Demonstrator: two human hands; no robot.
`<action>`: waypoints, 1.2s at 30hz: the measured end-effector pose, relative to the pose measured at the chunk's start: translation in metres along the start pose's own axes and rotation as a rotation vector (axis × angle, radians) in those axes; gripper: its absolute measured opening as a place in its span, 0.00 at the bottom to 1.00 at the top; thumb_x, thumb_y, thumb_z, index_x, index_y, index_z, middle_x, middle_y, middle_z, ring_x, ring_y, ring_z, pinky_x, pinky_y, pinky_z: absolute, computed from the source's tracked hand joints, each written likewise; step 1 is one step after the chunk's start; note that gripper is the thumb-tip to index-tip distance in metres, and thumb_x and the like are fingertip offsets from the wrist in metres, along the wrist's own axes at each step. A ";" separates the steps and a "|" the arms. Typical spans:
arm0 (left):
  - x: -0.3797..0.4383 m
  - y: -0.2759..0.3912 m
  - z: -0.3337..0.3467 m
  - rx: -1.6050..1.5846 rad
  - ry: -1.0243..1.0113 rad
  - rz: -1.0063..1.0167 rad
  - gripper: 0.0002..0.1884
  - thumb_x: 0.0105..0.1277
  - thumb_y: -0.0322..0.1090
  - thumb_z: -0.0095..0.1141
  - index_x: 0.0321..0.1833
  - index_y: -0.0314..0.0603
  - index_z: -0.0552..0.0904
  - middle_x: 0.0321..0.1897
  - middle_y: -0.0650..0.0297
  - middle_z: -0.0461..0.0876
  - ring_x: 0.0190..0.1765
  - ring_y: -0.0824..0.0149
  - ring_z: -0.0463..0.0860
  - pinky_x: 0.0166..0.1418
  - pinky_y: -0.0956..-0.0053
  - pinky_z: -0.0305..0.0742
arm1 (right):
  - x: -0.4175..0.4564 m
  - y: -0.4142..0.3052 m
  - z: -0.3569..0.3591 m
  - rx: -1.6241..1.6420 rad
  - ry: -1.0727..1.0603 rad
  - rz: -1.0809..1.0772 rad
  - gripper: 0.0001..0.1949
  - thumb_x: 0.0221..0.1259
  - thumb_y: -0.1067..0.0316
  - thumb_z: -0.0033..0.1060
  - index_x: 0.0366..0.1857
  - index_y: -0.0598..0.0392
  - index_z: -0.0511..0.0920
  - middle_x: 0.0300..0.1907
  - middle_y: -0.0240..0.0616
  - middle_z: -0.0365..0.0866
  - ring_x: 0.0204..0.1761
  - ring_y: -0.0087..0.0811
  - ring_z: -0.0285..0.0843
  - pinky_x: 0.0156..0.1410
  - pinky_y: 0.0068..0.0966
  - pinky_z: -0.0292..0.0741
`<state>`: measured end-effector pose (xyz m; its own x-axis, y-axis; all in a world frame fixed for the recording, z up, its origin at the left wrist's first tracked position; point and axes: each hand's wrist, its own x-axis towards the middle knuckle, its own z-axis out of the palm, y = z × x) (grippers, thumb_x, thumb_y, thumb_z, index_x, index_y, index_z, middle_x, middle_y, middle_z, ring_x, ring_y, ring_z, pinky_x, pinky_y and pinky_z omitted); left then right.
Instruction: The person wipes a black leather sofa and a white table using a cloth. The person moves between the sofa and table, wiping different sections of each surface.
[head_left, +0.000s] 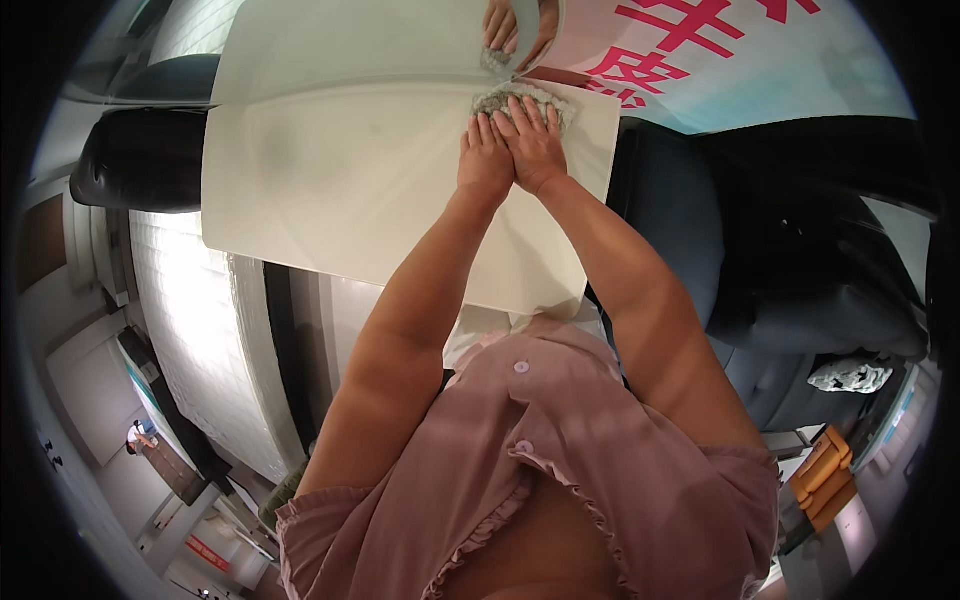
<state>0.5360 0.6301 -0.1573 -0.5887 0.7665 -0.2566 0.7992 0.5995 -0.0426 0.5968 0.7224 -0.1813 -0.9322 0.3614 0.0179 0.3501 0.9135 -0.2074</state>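
A grey, fluffy cloth lies bunched near the far edge of a glossy off-white tabletop. My right hand presses down on it from above, fingers slightly spread over the fabric. Close against its left side, my left hand keeps its fingertips at the cloth's near left part. Both arms stretch forward over the table. Beyond the far edge stands a shiny upright panel, which mirrors a hand and the cloth. The underside of the cloth is hidden.
A black padded seat adjoins the table's left side; a dark blue-grey leather seat borders the right. A pink-and-blue banner bears large red writing. At left lies a plastic-wrapped mattress. A person appears far off, lower left.
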 end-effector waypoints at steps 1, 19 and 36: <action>-0.005 -0.001 0.001 0.000 0.004 -0.005 0.31 0.74 0.33 0.43 0.77 0.25 0.56 0.78 0.41 0.57 0.80 0.46 0.56 0.81 0.58 0.53 | -0.003 -0.003 0.001 -0.002 0.002 -0.011 0.23 0.75 0.54 0.40 0.72 0.38 0.66 0.80 0.36 0.55 0.82 0.40 0.43 0.84 0.52 0.34; -0.112 -0.093 0.024 -0.019 -0.140 -0.194 0.32 0.76 0.36 0.42 0.79 0.30 0.53 0.80 0.46 0.52 0.82 0.48 0.50 0.82 0.58 0.51 | -0.027 -0.138 0.016 0.080 -0.135 -0.175 0.24 0.76 0.57 0.38 0.75 0.40 0.64 0.81 0.37 0.52 0.83 0.42 0.41 0.84 0.51 0.34; -0.240 -0.143 0.088 -0.226 0.406 -0.270 0.25 0.67 0.38 0.50 0.63 0.26 0.77 0.66 0.42 0.74 0.71 0.46 0.71 0.72 0.58 0.66 | -0.094 -0.226 0.065 0.010 -0.025 -0.354 0.22 0.74 0.58 0.43 0.70 0.34 0.68 0.77 0.36 0.60 0.79 0.44 0.54 0.81 0.54 0.48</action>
<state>0.5738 0.3402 -0.1743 -0.8050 0.5787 0.1310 0.5932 0.7879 0.1653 0.5989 0.4699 -0.1997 -0.9977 0.0181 0.0661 0.0043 0.9793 -0.2025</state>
